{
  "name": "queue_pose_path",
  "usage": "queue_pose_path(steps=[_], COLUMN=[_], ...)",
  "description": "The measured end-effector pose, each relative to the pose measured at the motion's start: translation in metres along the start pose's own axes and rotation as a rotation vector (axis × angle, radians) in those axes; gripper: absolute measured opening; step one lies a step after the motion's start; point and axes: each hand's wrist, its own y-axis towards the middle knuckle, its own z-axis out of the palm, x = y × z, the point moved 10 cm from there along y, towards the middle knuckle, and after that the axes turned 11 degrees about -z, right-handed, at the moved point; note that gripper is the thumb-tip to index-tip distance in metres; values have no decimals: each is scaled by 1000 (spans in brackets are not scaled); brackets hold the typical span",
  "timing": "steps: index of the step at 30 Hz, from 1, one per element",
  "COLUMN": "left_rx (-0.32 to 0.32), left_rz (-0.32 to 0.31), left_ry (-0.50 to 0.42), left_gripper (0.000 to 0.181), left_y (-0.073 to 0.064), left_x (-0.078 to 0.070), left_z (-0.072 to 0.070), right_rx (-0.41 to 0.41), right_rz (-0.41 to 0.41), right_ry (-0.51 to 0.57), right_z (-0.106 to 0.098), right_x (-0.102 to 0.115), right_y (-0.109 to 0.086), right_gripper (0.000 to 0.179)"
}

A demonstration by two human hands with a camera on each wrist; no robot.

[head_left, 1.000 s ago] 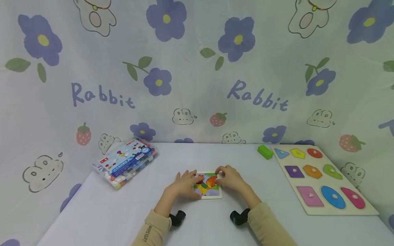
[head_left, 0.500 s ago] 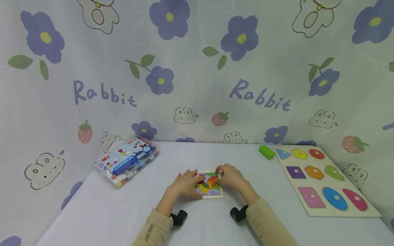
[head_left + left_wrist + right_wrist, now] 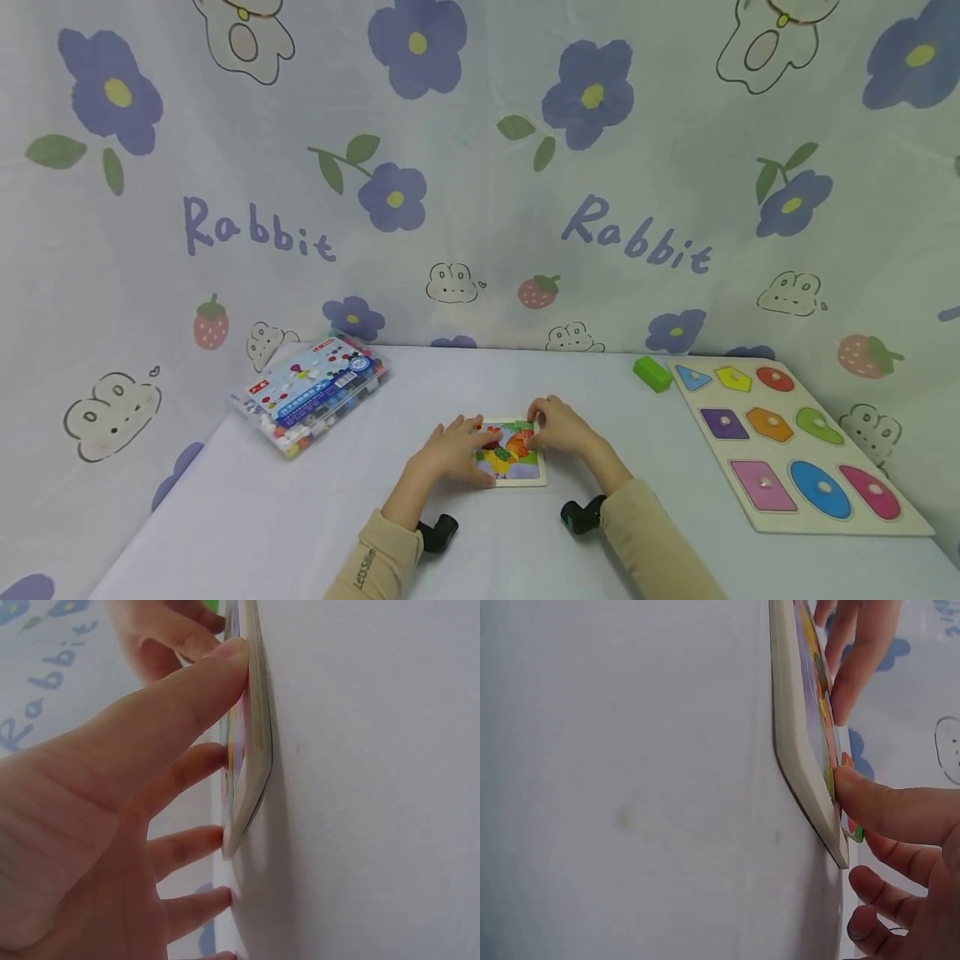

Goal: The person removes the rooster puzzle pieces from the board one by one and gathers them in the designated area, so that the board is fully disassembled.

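A small picture puzzle with a pale frame (image 3: 525,482) lies on the white table, showing a colourful rooster. My left hand (image 3: 450,454) rests on its left side, fingers spread. In the left wrist view the thumb (image 3: 191,694) presses the near edge, while the index finger reaches onto the picture. At the upper right corner, my right hand (image 3: 564,429) pinches a puzzle piece (image 3: 853,825) with orange and green on it. That piece stands tilted, partly raised out of the frame, between thumb and index finger. The right hand's other fingers curl loosely beyond the frame's edge.
At the back left stands a clear plastic box (image 3: 318,387) of colourful small parts with a printed cover. A green block (image 3: 652,374) lies at the back right, beside a wooden shape board (image 3: 772,467) with knobbed pieces. A patterned curtain (image 3: 480,167) hangs behind the table.
The right hand has shifted slightly, and the piece at the upper right now appears more turned, with more green showing. The left hand keeps its place on the puzzle. The head view has shifted a little.
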Motion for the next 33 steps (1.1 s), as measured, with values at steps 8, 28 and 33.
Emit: queue_pose_path(steps=[8,28,33], left_rx=[-4,13,13], left_rz=[5,-2,-8], left_ry=[-7,-11,-28], left_gripper=[66,66,65], left_y=[-1,2,1], left_x=[-2,-1,2], left_z=[-2,2,2], right_rx=[-36,-239,-287], right_rz=[-62,104,120], right_ry=[90,438,467], right_z=[-3,-10,-17], right_x=[4,-22,-28], right_y=[-1,-21,-29], right_gripper=[34,24,22])
